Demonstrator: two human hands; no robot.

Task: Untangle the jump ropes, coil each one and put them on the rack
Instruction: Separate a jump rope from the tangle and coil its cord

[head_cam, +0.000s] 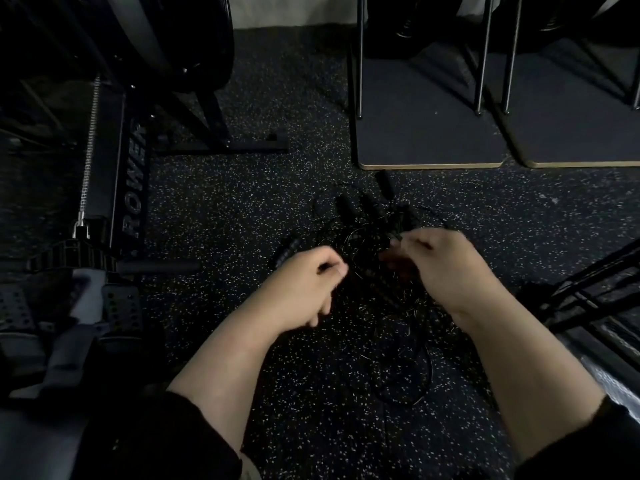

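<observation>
Jump ropes (374,244) lie tangled on the floor (242,209) at frame centre; left hand (304,282) and right hand (440,261) each pinch a cord, apparently to tease strands apart.

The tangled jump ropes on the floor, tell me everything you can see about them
The jump ropes lie as one knotted heap of thin black cords on the speckled rubber floor, none coiled yet. Several black stick handles poke out at the far side, and one loose loop trails toward the person. The left hand and right hand are both pinching into the tangle. It is too dark to count the ropes.
</observation>
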